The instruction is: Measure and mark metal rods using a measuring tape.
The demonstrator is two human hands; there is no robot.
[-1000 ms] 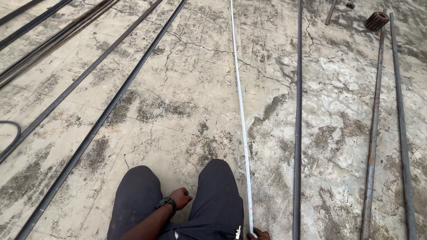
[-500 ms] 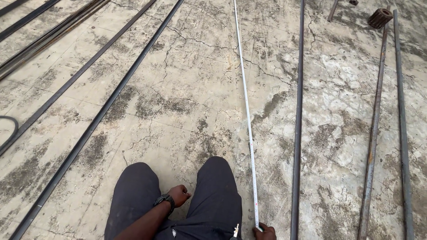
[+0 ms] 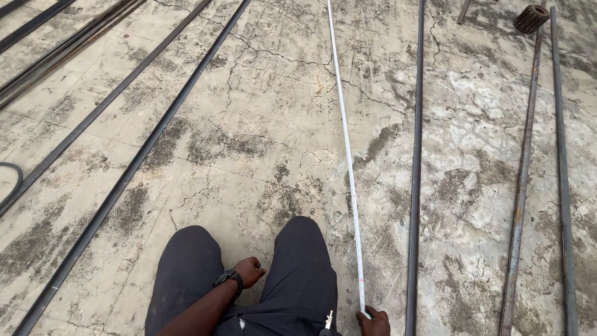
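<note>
tape measure [image 3: 346, 149] on floor [image 3: 261, 112] | steel rod [image 3: 415, 155] just right | knees [image 3: 298, 249] left of tape

Dark grey trousers [image 3: 298, 267] over both knees, cloth smooth with faint creases. Black wristwatch [image 3: 229, 278] with a broad strap on the left wrist. Left hand [image 3: 250, 271] and forearm bare, no sleeve in view. Right hand [image 3: 374, 322] bare too, only partly in view. Small pale tag or key [image 3: 328, 320] at the waist.
</note>
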